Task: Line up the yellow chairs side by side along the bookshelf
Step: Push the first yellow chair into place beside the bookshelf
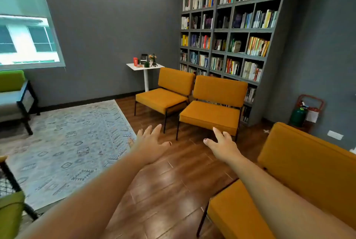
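Currently both grips are empty and spread: the left grip has its fingers fanned apart and holds nothing, and the right grip is likewise apart, thumb out, touching nothing. They hover over the wooden floor, reaching toward the front edge of the middle chair without meeting it.

Beyond them, 2 yellow chairs already stand side by side with their backs to the bookshelf: the middle chair and, just beside it toward the corner, the far chair, near the small white table. The third chair sits at the lower right, well apart from the shelf and turned at an angle to the other 2.

By my reading, 2 of 3 are placed and 1 is left. It likely belongs in the gap between the middle chair and the fire extinguisher. A pale rug lies to the left.
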`<state>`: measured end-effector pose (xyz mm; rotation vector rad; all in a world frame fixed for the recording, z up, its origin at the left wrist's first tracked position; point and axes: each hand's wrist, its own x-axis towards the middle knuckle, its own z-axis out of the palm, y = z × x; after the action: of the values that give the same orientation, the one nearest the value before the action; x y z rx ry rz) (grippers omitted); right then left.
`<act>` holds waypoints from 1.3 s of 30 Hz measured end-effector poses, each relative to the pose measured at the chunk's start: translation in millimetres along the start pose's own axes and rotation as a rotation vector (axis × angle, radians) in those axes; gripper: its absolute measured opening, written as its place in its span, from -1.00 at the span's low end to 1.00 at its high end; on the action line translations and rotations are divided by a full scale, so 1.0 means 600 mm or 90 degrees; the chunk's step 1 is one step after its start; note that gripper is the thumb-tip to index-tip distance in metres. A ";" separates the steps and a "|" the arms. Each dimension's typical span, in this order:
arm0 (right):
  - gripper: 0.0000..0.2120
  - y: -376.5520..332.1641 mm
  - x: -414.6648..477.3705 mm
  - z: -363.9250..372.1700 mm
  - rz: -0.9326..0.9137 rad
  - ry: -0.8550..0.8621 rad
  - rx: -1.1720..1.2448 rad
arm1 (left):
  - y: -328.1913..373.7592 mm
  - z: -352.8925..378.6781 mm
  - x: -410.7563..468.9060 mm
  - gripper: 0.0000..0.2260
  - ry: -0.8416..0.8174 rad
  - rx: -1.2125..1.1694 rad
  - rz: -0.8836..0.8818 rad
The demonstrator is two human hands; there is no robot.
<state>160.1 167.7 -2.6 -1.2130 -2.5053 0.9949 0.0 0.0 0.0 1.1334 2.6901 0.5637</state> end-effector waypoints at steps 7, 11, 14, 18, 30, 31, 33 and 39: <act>-0.37 0.006 0.164 0.093 0.067 -0.006 0.054 | -0.090 0.038 0.147 -0.35 -0.042 -0.028 -0.026; -0.37 -0.005 0.258 0.140 0.107 -0.017 0.089 | -0.140 0.038 0.248 -0.36 -0.068 -0.044 -0.051; -0.38 -0.023 0.327 0.168 0.129 -0.006 0.113 | -0.174 0.034 0.326 -0.36 -0.076 -0.051 -0.060; -0.40 -0.040 0.412 0.192 0.147 0.014 0.133 | -0.213 0.037 0.419 -0.36 -0.084 -0.063 -0.066; -0.42 -0.069 0.702 0.212 0.133 0.000 0.036 | -0.226 0.099 0.694 -0.37 -0.118 -0.095 -0.086; -0.42 -0.071 0.738 0.209 0.129 -0.007 0.027 | -0.224 0.102 0.728 -0.37 -0.117 -0.100 -0.091; -0.42 -0.078 0.804 0.200 0.122 -0.016 0.010 | -0.220 0.105 0.791 -0.37 -0.113 -0.126 -0.105; -0.41 -0.103 0.998 0.165 0.094 -0.040 -0.023 | -0.200 0.117 0.975 -0.39 -0.092 -0.158 -0.118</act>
<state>-310.0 542.1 -108.1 -1.4172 -2.5213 1.0404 -465.6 361.7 -117.6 0.8174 2.4839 0.7290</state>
